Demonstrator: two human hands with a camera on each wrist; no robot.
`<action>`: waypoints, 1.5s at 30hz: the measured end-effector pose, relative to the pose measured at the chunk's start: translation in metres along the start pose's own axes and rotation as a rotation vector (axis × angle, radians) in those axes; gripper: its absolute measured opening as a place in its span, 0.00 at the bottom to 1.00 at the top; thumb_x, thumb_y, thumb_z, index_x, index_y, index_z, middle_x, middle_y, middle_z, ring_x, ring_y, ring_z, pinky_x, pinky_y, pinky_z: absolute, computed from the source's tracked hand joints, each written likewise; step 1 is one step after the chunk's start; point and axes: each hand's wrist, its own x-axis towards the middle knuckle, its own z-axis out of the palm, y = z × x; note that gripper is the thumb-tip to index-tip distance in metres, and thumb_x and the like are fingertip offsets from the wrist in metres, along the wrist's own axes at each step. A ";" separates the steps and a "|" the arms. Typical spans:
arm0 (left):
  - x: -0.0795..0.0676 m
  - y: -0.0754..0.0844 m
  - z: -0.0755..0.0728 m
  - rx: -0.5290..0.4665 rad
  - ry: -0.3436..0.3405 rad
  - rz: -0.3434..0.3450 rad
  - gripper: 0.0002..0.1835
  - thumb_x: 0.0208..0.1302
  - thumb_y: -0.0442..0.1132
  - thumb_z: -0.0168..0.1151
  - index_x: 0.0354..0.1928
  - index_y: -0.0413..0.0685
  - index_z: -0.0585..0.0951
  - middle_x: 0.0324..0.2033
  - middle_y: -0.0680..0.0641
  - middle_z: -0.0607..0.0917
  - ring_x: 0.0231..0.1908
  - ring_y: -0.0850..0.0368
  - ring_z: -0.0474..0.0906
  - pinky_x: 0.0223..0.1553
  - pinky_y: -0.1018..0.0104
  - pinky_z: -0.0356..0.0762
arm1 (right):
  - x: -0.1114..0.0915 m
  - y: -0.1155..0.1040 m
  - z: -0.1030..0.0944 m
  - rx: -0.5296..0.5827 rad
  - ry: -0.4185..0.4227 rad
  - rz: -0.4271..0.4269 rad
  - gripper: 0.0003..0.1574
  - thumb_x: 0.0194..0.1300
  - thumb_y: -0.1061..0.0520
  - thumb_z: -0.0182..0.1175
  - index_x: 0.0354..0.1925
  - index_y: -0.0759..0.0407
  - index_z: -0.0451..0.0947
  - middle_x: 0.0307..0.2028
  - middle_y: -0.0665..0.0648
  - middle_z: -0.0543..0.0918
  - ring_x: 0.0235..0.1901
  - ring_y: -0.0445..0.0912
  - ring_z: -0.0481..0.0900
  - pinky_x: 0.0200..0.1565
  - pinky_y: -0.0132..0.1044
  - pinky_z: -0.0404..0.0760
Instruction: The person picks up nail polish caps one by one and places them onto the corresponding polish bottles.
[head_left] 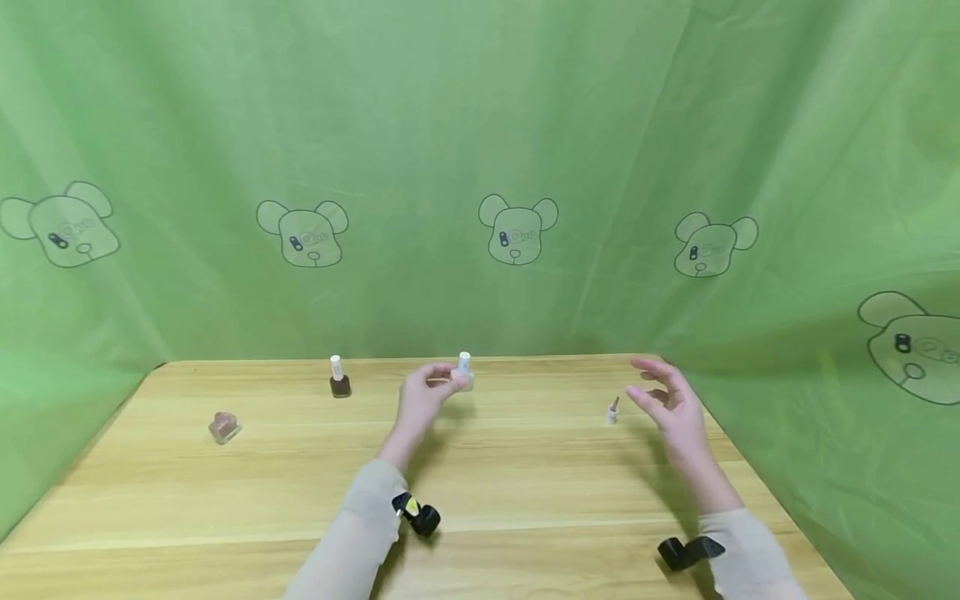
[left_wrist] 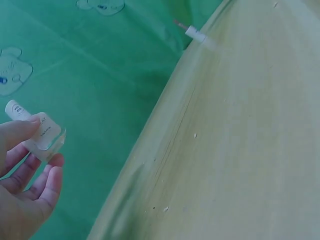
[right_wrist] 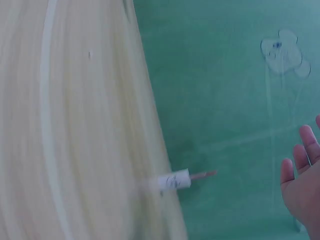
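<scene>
My left hand (head_left: 422, 403) pinches a small nail polish bottle (left_wrist: 46, 134) between thumb and fingers, over the back middle of the table. Its white cap (head_left: 464, 360) is on, and the bottle looks clear to pale. On the right, my right hand (head_left: 677, 414) is raised with fingers loosely spread and nothing in them. Just left of its thumb, a white nail polish cap (head_left: 612, 414) stands on the table with its brush (right_wrist: 204, 175) pointing up. The fingers lie apart from that cap in the right wrist view.
A dark nail polish bottle (head_left: 341, 386) with a white cap stands at the back left. Farther left and nearer is a pinkish bottle (head_left: 224, 427) with no white cap on it. A green curtain (head_left: 420, 125) hangs behind and beside the wooden table (head_left: 525, 500).
</scene>
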 end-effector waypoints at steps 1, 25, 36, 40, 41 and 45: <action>0.002 -0.002 0.000 0.002 -0.002 -0.005 0.17 0.44 0.44 0.71 0.38 0.49 0.81 0.37 0.48 0.84 0.36 0.57 0.79 0.37 0.66 0.78 | 0.001 0.003 -0.003 -0.003 0.001 0.017 0.31 0.55 0.67 0.59 0.57 0.68 0.62 0.56 0.62 0.69 0.49 0.40 0.66 0.45 0.23 0.70; 0.036 -0.057 -0.001 -0.112 -0.059 -0.126 0.19 0.44 0.40 0.71 0.41 0.47 0.80 0.41 0.46 0.83 0.40 0.57 0.79 0.43 0.64 0.79 | 0.001 0.067 -0.027 0.143 -0.224 0.552 0.44 0.64 0.51 0.52 0.69 0.52 0.39 0.68 0.63 0.45 0.51 0.32 0.59 0.55 0.41 0.54; 0.042 -0.066 -0.005 0.026 0.003 -0.026 0.17 0.44 0.40 0.70 0.39 0.49 0.82 0.37 0.47 0.85 0.39 0.56 0.80 0.45 0.63 0.77 | -0.001 0.078 -0.022 -0.117 -0.332 0.577 0.50 0.58 0.49 0.59 0.68 0.59 0.43 0.66 0.65 0.54 0.62 0.53 0.58 0.60 0.52 0.57; 0.044 -0.066 -0.004 0.042 0.020 -0.014 0.17 0.44 0.39 0.70 0.39 0.47 0.82 0.37 0.45 0.85 0.39 0.55 0.81 0.44 0.64 0.78 | -0.001 0.080 -0.020 -0.168 -0.351 0.558 0.50 0.56 0.47 0.60 0.67 0.62 0.46 0.66 0.66 0.54 0.66 0.60 0.50 0.66 0.58 0.43; 0.044 -0.066 -0.003 0.049 0.017 -0.011 0.16 0.44 0.39 0.70 0.40 0.47 0.82 0.37 0.45 0.85 0.39 0.54 0.81 0.44 0.64 0.78 | -0.001 0.080 -0.020 -0.177 -0.349 0.557 0.50 0.56 0.47 0.61 0.67 0.62 0.47 0.66 0.66 0.55 0.66 0.60 0.49 0.66 0.58 0.43; 0.045 -0.067 -0.001 0.086 -0.002 -0.009 0.16 0.45 0.39 0.69 0.40 0.48 0.82 0.38 0.45 0.85 0.40 0.55 0.81 0.46 0.63 0.77 | -0.001 0.082 -0.020 -0.204 -0.341 0.550 0.47 0.56 0.46 0.61 0.66 0.63 0.52 0.66 0.66 0.56 0.65 0.61 0.51 0.66 0.57 0.45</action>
